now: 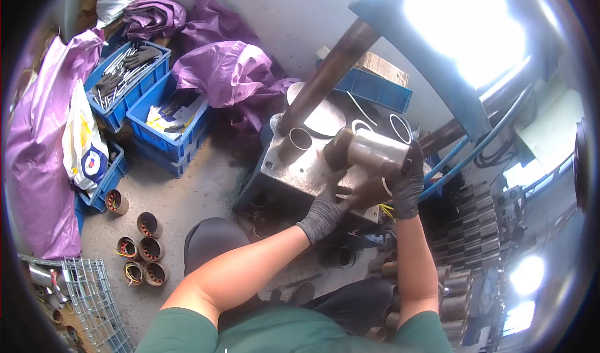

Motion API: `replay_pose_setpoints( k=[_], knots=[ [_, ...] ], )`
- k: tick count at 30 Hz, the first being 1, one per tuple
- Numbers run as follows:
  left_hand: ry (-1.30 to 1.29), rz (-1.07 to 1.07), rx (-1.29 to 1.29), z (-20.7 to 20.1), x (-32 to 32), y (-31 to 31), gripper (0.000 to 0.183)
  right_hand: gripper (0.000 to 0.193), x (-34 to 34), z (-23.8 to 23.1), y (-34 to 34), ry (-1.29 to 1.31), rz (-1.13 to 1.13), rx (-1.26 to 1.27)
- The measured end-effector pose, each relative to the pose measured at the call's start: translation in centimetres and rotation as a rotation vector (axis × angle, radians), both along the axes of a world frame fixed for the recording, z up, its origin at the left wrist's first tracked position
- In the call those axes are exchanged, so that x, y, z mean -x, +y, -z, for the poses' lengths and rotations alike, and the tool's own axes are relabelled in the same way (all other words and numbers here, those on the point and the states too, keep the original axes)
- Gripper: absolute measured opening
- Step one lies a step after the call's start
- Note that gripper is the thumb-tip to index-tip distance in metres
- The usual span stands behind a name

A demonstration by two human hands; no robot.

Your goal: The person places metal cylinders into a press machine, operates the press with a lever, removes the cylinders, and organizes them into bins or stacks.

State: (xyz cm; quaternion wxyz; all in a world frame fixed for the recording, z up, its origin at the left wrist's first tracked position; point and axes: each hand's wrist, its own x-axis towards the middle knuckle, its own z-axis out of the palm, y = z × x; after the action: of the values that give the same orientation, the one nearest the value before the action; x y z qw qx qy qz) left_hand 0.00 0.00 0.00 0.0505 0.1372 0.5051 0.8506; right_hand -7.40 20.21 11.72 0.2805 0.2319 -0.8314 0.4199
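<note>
Both my hands wear dark grey gloves and work over a metal press bed (pixel 312 168). My right hand (pixel 407 187) is closed around the right end of a shiny metal cylinder (pixel 378 150), which lies on its side above the bed. Below it, a darker metal cylinder (pixel 370 193) is tilted between my hands. My left hand (pixel 326 210) has its fingers closed on this darker cylinder's left end. Yellow wires (pixel 387 211) show by its right end, beside my right wrist. A short tube (pixel 299 141) stands on the bed, near a round metal plate (pixel 324 116).
A thick steel column (pixel 331 71) rises from the bed to a blue press frame (pixel 422 40). At left stand blue crates (pixel 167 134), purple sacks (pixel 40 153) and several wound stators (pixel 150 248) on the floor. Stacked metal parts (pixel 469 228) are at right, a wire basket (pixel 94 300) lower left.
</note>
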Motion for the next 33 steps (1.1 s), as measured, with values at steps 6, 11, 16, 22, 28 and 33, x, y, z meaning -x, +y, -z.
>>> replay_pose_setpoints(
  k=[6,11,16,22,28,33],
  knots=[
    [0.361,0.193,0.797,-1.8,-2.4,-2.2,0.045,0.082,3.1,-4.4,-1.4,-0.174,0.245,0.184],
    [0.697,0.380,1.203,-0.2,-3.5,-1.0,0.043,0.073,6.5,-7.3,-1.7,-0.231,0.202,0.003],
    [0.651,0.591,1.324,1.0,-3.2,0.1,0.043,0.079,10.4,-8.0,-2.5,-0.304,0.229,-0.269],
    [0.655,0.613,1.360,1.1,-3.2,0.3,0.047,0.089,13.0,-8.9,-5.0,-0.372,0.250,-0.319],
    [0.639,0.670,1.396,1.0,-3.5,0.0,0.049,0.088,13.3,-8.9,-6.8,-0.363,0.352,-0.497],
    [0.654,0.699,1.394,0.6,-3.8,0.4,0.050,0.090,14.0,-9.0,-5.4,-0.346,0.374,-0.574]
  ],
)
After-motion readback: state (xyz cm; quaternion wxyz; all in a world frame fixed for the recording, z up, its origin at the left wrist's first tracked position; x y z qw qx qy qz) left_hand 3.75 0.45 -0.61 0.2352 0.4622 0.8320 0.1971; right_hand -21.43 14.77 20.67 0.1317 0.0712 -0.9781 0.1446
